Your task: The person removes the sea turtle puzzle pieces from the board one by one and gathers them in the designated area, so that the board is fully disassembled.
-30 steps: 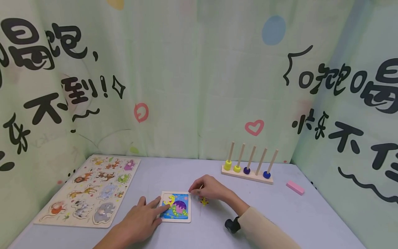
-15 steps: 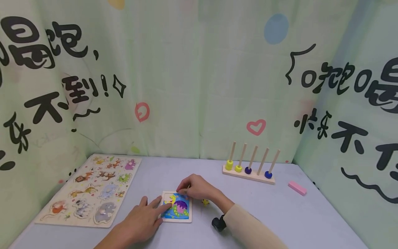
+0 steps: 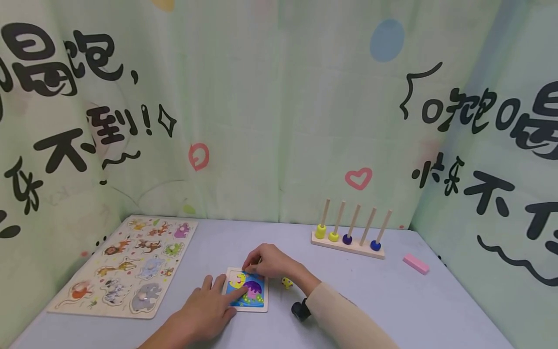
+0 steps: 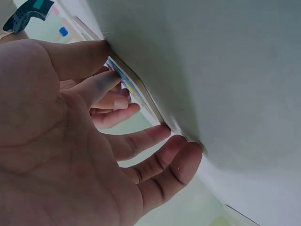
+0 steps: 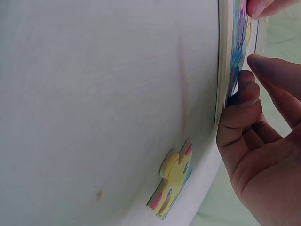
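A small square jigsaw puzzle (image 3: 250,310) in a pale wooden frame lies flat, showing a yellow and purple cartoon picture on blue. My left hand (image 3: 207,305) stretches its index finger onto the picture, with the thumb at the near edge; the left wrist view shows other fingertips at the frame's side. My right hand (image 3: 272,261) bends its fingers over the far edge, thumb and fingertips close together, covering part of the picture. In the right wrist view, its curled fingers (image 5: 240,115) meet the frame. A loose yellow puzzle piece (image 5: 173,181) with pink ears lies beside it.
A large animal puzzle board (image 3: 126,266) lies at the left. Toward the back right stands a wooden peg stand (image 3: 348,245) with yellow and blue beads. A pink block (image 3: 416,264) lies further right. Printed curtains enclose the table (image 3: 370,300).
My right hand has moved left, from the puzzle's far right corner onto its far edge, uncovering more of the yellow piece. My left index finger has slid right across the picture.
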`<act>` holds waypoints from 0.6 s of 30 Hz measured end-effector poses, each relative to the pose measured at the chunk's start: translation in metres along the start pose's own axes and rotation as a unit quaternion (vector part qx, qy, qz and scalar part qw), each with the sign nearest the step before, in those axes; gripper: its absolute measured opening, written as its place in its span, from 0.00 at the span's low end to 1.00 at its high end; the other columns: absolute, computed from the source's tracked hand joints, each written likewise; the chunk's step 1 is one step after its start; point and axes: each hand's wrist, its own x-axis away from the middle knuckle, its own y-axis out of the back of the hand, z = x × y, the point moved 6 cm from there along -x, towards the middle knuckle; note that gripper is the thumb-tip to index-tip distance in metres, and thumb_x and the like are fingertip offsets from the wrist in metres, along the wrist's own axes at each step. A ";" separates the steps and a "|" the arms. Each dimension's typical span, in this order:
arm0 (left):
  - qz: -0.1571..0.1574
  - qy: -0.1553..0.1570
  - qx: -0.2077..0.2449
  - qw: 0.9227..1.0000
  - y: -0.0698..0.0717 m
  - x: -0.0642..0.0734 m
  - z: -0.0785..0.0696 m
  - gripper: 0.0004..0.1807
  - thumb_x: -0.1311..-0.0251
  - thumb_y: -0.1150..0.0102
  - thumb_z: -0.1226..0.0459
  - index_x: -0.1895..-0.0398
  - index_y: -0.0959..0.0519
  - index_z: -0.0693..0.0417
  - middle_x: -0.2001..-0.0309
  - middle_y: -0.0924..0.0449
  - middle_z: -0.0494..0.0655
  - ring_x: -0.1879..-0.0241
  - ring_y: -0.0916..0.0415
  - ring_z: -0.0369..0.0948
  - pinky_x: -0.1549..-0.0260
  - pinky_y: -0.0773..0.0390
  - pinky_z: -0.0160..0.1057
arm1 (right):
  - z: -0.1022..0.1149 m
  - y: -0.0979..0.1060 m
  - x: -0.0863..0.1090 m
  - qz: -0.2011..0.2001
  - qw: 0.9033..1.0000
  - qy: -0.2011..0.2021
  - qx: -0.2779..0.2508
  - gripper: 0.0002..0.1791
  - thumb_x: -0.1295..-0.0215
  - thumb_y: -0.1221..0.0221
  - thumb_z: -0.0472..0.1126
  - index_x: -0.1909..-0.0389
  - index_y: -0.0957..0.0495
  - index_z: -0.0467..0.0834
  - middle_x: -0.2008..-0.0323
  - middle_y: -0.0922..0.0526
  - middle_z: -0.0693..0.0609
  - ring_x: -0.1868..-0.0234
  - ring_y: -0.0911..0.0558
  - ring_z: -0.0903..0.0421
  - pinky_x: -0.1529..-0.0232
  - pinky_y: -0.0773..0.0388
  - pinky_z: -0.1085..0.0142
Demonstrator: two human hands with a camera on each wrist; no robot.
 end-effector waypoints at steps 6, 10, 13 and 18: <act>0.011 0.014 -0.003 1.000 -0.003 -0.001 -0.001 0.27 0.28 0.37 0.50 0.27 0.25 0.25 0.26 0.32 0.59 0.42 0.34 0.55 0.41 0.24 0.64 | 0.003 -0.003 -0.003 0.009 1.000 0.015 0.019 0.06 0.28 0.34 0.38 0.59 0.08 0.46 0.66 0.11 0.55 0.73 0.24 0.62 0.69 0.27 0.73; 0.008 0.013 -0.007 1.000 -0.003 -0.001 0.000 0.27 0.28 0.36 0.50 0.27 0.25 0.24 0.28 0.31 0.58 0.44 0.35 0.54 0.43 0.23 0.63 | 0.005 -0.004 -0.003 0.009 0.999 0.017 0.030 0.05 0.28 0.33 0.39 0.59 0.08 0.47 0.65 0.11 0.55 0.71 0.24 0.62 0.69 0.27 0.73; 0.004 0.009 -0.010 1.000 -0.003 -0.001 0.000 0.27 0.28 0.36 0.49 0.27 0.24 0.24 0.28 0.31 0.58 0.45 0.35 0.53 0.44 0.23 0.62 | 0.006 -0.005 -0.003 0.009 0.999 0.014 0.034 0.06 0.28 0.33 0.40 0.59 0.08 0.48 0.64 0.10 0.55 0.67 0.23 0.62 0.67 0.27 0.72; -0.007 0.001 -0.013 1.000 -0.002 -0.001 -0.001 0.26 0.28 0.36 0.49 0.28 0.24 0.24 0.29 0.30 0.58 0.45 0.34 0.53 0.45 0.22 0.62 | 0.006 -0.006 -0.003 0.009 0.999 0.012 0.046 0.06 0.27 0.33 0.41 0.59 0.08 0.50 0.63 0.10 0.56 0.62 0.23 0.62 0.59 0.26 0.70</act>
